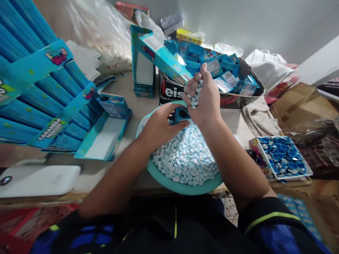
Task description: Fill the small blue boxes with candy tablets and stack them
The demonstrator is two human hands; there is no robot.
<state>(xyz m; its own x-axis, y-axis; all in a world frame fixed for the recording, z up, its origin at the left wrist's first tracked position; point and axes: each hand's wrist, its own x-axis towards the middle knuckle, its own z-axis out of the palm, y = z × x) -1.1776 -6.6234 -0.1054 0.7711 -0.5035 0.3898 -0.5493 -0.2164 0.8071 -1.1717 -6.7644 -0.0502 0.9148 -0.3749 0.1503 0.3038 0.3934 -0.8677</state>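
My left hand (165,123) is closed around a small blue candy box (182,113) with a round opening on top, held over the bowl. Just above and to the right of that box, my right hand (202,93) is curled, palm turned up, around a handful of pale blue and white candies (195,96). Beneath both hands stands a turquoise bowl (182,189), filled with the same small candies (185,158). My forearms cover parts of the bowl's rim.
Behind the bowl is a carton (233,102) heaped with small blue boxes (212,65). Blue display trays (144,70) stand beside it. Stacked blue packs (47,84) rise at left, near an open tray (103,137) and a white device (42,180). Blue caps fill a box (283,155) at right.
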